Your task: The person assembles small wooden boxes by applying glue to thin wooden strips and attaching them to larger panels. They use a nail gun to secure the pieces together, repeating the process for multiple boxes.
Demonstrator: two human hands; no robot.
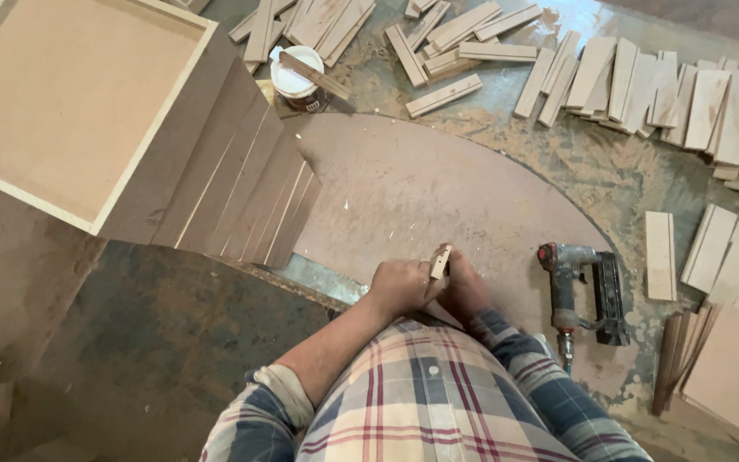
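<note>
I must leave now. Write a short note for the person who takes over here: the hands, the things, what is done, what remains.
Left hand and right hand: together, gripping one small wood piece upright over the curved brown board.
Nail gun: lying on the board, right of the hands, untouched.
Glue pot: at the board's far edge.
Cut wood strips: scattered beyond.
Done: nothing fixed on the board that I can see.
Left: the held piece is not yet set down.

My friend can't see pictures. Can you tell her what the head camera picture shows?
Seen from above, a person's left hand and right hand hold a small wooden strip over a curved brown board on a dusty floor. A nail gun lies to the right, and many short wood pieces are scattered around. A glue tub sits beside fanned brown panels.
</note>
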